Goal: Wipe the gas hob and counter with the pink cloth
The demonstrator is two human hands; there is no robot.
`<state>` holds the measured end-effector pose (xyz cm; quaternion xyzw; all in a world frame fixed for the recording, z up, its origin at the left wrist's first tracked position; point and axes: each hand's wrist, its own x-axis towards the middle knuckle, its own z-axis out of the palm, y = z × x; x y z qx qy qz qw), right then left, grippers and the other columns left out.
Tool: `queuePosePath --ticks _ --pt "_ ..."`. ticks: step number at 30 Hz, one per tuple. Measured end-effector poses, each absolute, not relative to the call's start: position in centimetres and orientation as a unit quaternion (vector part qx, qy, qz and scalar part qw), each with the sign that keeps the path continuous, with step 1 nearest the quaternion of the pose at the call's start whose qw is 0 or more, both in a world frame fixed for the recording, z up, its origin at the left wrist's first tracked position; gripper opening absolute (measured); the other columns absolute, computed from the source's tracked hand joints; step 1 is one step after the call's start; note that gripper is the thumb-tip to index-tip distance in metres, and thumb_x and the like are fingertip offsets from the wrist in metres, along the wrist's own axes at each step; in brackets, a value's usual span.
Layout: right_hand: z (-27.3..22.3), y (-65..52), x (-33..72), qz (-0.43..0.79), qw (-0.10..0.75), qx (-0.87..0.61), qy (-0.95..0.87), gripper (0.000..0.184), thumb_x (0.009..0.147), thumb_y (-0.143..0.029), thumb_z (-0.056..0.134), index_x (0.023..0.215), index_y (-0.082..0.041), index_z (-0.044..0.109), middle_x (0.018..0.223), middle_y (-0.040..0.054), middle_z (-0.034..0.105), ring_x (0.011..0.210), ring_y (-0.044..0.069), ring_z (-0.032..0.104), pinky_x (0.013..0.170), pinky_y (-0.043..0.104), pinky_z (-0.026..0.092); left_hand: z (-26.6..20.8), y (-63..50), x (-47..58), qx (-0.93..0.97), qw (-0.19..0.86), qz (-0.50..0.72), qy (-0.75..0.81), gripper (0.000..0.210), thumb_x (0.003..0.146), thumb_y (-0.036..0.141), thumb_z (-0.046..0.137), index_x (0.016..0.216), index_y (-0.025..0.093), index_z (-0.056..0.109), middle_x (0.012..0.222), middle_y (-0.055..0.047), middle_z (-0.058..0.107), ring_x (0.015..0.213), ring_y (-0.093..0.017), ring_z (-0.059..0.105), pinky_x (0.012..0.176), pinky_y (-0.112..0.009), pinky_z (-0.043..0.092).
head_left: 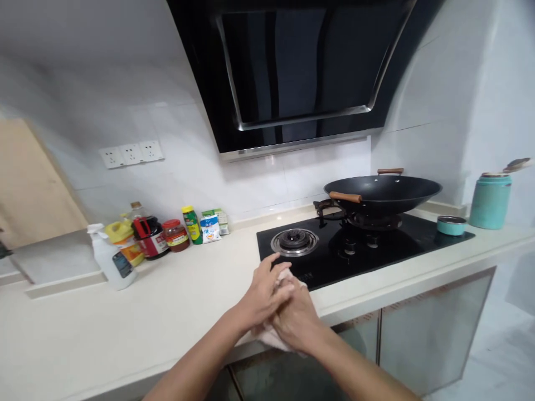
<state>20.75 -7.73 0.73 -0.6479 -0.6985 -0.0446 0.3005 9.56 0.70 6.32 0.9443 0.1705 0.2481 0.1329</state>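
Left hand [264,291], fingers apart, laid against right hand [297,316]; right looks clamped on cloth [271,338]. Cloth bunched under right hand, showing above and below it, near bench [179,301] edge. Hob [324,270] just beyond hands. Step seems working cloth between hands; next move calls for right hand's firm hold, left staying loose.

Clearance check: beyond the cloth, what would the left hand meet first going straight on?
Likely the left burner on the stove: the left hand aims its upper fingers toward it. Height is unclear, so it might pass over.
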Motion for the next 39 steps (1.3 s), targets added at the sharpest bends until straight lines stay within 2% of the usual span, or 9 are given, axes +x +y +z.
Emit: queuePosePath --ticks 4,7,10,15,22,25,31,35,39 --pt "0.8 -7.0 21.6 0.108 0.393 -0.505 -0.761 0.056 0.091 -0.036 0.054 0.146 -0.025 0.049 0.146 0.0109 0.052 0.133 0.031 0.045 0.112 0.049 0.037 4.6 -1.1 7.1 0.943 0.137 0.22 0.208 0.057 0.099 0.058 0.046 0.151 0.032 0.043 0.166 -0.008 0.024 0.151 -0.03 0.026 0.122 -0.05 0.029" --pt "0.9 -7.2 27.4 0.232 0.511 -0.495 -0.664 0.04 0.093 -0.037 0.044 0.127 -0.024 0.061 0.126 0.0082 0.063 0.107 0.023 0.063 0.093 0.04 0.052 2.8 -0.9 5.6 0.928 0.156 0.183 0.285 0.065 0.099 0.059 0.044 0.156 0.029 0.035 0.165 -0.011 0.026 0.151 -0.031 0.026 0.123 -0.052 0.028" --pt "0.3 -7.9 33.9 0.108 0.603 -0.578 -0.54 0.034 0.09 -0.041 0.046 0.11 -0.023 0.066 0.116 0.0072 0.065 0.102 0.023 0.064 0.091 0.039 0.051 2.5 -1.2 5.9 0.933 0.127 0.133 0.309 0.074 0.089 0.061 0.061 0.153 0.03 0.042 0.162 -0.011 0.034 0.15 -0.034 0.028 0.121 -0.055 0.026" --pt "-2.3 -8.6 39.0 0.041 0.528 -0.666 -0.525 0.034 0.086 -0.046 0.048 0.1 -0.025 0.07 0.108 0.0057 0.067 0.094 0.022 0.064 0.088 0.039 0.049 2.8 -3.3 10.2 0.932 0.095 0.139 0.322 0.062 0.081 0.06 0.071 0.136 0.035 0.061 0.155 -0.008 0.046 0.144 -0.035 0.037 0.119 -0.059 0.023" --pt "-4.3 -8.8 40.7 0.106 0.541 -0.668 -0.5 0.044 0.09 -0.059 0.048 0.106 -0.026 0.072 0.116 0.0053 0.072 0.11 0.025 0.065 0.096 0.036 0.049 0.9 -6.4 19.6 0.951 0.119 0.163 0.233 0.063 0.082 0.073 0.056 0.134 0.038 0.059 0.15 -0.007 0.046 0.142 -0.037 0.035 0.116 -0.068 0.015" --pt "-4.8 -8.9 41.6 0.129 0.534 -0.677 -0.49 0.045 0.088 -0.061 0.052 0.109 -0.027 0.072 0.117 0.0056 0.072 0.106 0.025 0.067 0.087 0.033 0.052 0.9 -6.8 21.3 0.954 0.148 0.153 0.213 0.067 0.083 0.074 0.05 0.137 0.034 0.057 0.151 -0.009 0.045 0.143 -0.038 0.031 0.114 -0.07 0.016" --pt "-5.0 -8.8 41.3 0.087 0.493 -0.7 -0.509 0.048 0.085 -0.065 0.051 0.105 -0.028 0.074 0.117 0.0039 0.07 0.098 0.024 0.067 0.077 0.033 0.052 0.8 -6.1 18.1 0.946 0.161 0.174 0.219 0.069 0.078 0.076 0.06 0.13 0.032 0.063 0.144 -0.007 0.054 0.138 -0.032 0.04 0.117 -0.059 0.021" --pt "-4.7 -8.9 40.9 0.067 0.481 -0.706 -0.515 0.051 0.081 -0.066 0.051 0.101 -0.027 0.076 0.113 0.0051 0.07 0.089 0.023 0.065 0.076 0.035 0.05 0.8 -4.8 12.5 0.917 0.149 0.238 0.283 0.053 0.074 0.064 0.074 0.118 0.035 0.07 0.134 -0.002 0.064 0.132 -0.027 0.048 0.117 -0.049 0.028" --pt "-4.4 -9.1 40.6 0.06 0.476 -0.702 -0.526 0.048 0.082 -0.064 0.051 0.1 -0.027 0.075 0.114 0.005 0.07 0.091 0.023 0.064 0.079 0.035 0.05 1.3 -2.6 4.5 0.869 0.15 0.253 0.399 0.042 0.078 0.055 0.072 0.113 0.031 0.075 0.137 -0.002 0.064 0.13 -0.028 0.052 0.113 -0.044 0.035"
